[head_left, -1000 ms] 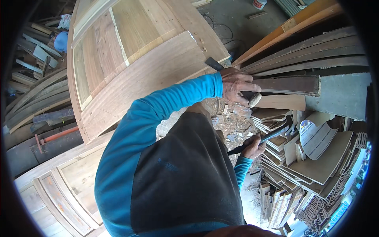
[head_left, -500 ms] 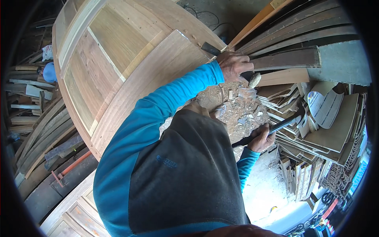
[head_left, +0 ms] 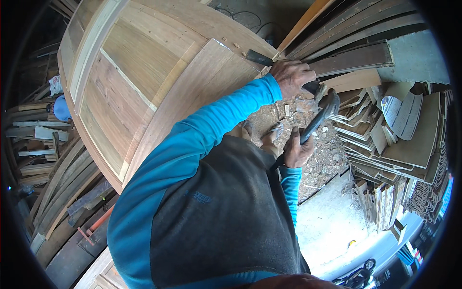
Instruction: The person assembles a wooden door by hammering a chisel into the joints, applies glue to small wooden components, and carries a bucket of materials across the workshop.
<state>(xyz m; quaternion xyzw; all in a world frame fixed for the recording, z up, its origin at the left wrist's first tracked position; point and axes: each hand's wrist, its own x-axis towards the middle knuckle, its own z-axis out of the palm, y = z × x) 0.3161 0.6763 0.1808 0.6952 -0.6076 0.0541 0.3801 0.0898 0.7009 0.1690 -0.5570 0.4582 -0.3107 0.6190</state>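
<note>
Left grip (head_left: pixel 292 78) wraps the chisel (head_left: pixel 260 58), its long axis running rightward from the wooden panel (head_left: pixel 149 36). Right grip (head_left: pixel 298 150), nearer the body than the chisel, holds the hammer (head_left: pixel 314 127), head just beside the chisel's butt.

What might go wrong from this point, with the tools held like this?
The hammer in the right hand could glance off the chisel onto the left hand gripping it. The chisel might slip and mar the wooden panel beside it. A dropped tool might hit the sandalled feet below.
</note>
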